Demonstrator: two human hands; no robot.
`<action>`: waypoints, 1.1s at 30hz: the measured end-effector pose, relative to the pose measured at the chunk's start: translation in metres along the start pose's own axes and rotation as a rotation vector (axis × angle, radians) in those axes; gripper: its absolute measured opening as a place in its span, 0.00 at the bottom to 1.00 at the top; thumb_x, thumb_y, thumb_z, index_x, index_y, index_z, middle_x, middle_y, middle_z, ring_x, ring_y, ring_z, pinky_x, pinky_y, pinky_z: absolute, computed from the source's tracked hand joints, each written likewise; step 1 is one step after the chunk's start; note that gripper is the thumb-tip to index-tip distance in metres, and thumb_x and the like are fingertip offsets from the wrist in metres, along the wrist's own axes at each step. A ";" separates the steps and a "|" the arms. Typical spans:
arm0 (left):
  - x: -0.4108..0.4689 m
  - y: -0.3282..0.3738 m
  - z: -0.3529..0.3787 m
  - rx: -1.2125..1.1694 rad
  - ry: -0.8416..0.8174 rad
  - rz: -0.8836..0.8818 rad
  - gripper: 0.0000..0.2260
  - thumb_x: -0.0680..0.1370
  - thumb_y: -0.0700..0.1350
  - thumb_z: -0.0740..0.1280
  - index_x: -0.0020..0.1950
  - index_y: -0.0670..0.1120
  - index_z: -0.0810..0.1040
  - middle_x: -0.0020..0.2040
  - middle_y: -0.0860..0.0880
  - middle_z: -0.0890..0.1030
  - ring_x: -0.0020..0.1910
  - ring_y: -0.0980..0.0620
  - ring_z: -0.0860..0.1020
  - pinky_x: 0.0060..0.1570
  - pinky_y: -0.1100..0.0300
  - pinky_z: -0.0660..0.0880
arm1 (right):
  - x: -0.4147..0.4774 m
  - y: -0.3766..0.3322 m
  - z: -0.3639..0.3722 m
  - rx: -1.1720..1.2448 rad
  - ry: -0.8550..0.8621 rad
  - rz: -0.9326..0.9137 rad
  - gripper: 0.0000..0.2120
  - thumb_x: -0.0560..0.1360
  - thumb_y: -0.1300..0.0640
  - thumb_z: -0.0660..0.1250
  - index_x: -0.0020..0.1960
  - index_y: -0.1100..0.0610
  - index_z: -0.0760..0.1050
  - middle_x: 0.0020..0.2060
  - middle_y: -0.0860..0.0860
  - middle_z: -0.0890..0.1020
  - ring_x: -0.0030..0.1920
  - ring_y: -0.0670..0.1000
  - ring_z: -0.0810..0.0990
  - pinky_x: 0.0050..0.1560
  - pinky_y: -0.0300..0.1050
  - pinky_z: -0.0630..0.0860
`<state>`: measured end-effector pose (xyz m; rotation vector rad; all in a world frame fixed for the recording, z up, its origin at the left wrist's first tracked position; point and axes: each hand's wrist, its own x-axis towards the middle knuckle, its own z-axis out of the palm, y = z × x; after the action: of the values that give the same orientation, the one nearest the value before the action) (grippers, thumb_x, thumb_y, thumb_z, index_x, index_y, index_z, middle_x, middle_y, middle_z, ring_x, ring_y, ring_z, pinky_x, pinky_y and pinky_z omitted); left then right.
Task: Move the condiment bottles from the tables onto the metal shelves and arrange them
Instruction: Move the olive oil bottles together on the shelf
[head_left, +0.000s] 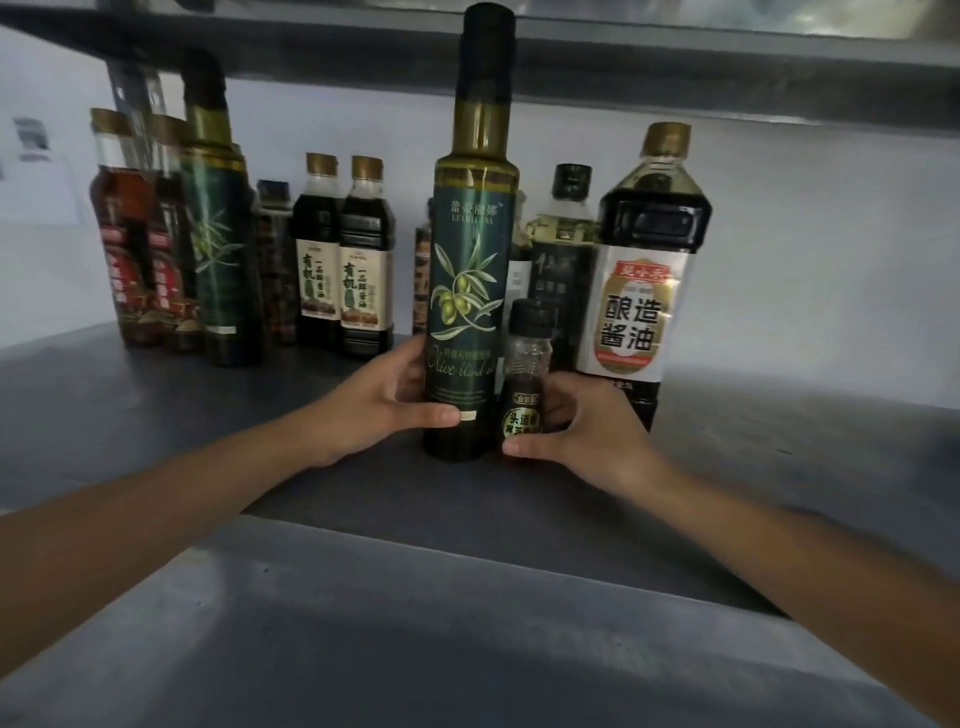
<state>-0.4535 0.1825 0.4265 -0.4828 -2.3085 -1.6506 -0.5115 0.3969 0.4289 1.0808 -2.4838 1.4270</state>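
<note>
Head view: my left hand (382, 402) grips the tall olive oil bottle (470, 291), upright on the metal shelf (156, 415). My right hand (582, 426) grips the small dark sauce bottle (524, 384) just beside it, in front of a large soy sauce bottle (641, 280).

Pale wall (831, 218) behind — perhaps paper notices (32, 139) stuck at far left.
</note>
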 end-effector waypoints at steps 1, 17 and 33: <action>0.000 -0.003 -0.007 0.006 -0.001 -0.004 0.29 0.68 0.39 0.74 0.66 0.53 0.68 0.63 0.53 0.77 0.62 0.56 0.76 0.59 0.65 0.73 | 0.003 -0.002 0.005 0.001 0.000 -0.006 0.20 0.62 0.62 0.79 0.52 0.54 0.78 0.43 0.47 0.83 0.42 0.41 0.82 0.46 0.32 0.77; 0.002 -0.037 -0.113 0.070 0.109 -0.083 0.29 0.72 0.32 0.69 0.70 0.49 0.64 0.63 0.55 0.75 0.60 0.63 0.76 0.55 0.70 0.73 | 0.068 -0.026 0.090 -0.021 0.034 0.000 0.21 0.62 0.59 0.80 0.52 0.58 0.79 0.44 0.51 0.84 0.45 0.50 0.82 0.51 0.52 0.79; 0.018 -0.060 -0.152 0.101 0.130 -0.114 0.30 0.73 0.35 0.70 0.72 0.46 0.64 0.61 0.53 0.77 0.60 0.59 0.75 0.60 0.62 0.72 | 0.091 -0.028 0.109 -0.122 0.134 0.024 0.20 0.63 0.58 0.79 0.54 0.57 0.79 0.46 0.51 0.83 0.46 0.48 0.82 0.52 0.49 0.79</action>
<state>-0.4917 0.0223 0.4305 -0.2191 -2.3471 -1.5555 -0.5333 0.2541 0.4235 0.9050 -2.4600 1.2881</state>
